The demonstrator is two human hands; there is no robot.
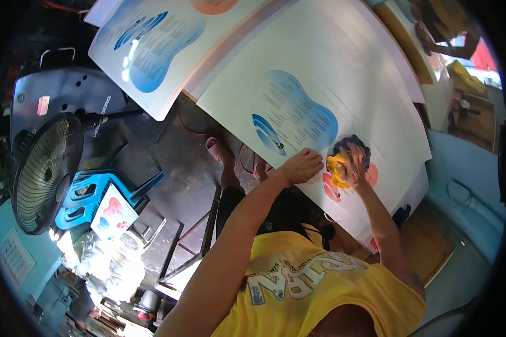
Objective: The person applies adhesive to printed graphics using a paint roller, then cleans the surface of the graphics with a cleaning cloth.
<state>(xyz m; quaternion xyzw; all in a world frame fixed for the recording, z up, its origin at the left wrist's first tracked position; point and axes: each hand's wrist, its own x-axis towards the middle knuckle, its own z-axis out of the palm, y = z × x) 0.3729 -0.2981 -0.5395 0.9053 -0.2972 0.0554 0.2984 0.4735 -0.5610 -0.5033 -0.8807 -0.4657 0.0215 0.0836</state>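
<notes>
My right hand (354, 167) presses down on a bunched cloth, with its fingers bent over it. One part of the cloth is a yellow rag (337, 170); the other is a dark blue rag (351, 140). Both lie on a large white printed sheet (376, 112), beside a red print that they partly cover. My left hand (303, 167) rests on the near edge of the same sheet, below the blue printed shape (303, 112). Its fingers are curled together, and I see nothing in them.
Another printed sheet stack (152, 50) lies at the upper left. A black fan (48, 174) and a blue plastic chair (87, 194) with a printed sheet on it stand at left. A metal-framed stool (191, 241) is near my legs. Another person's arm (450, 49) shows at the upper right.
</notes>
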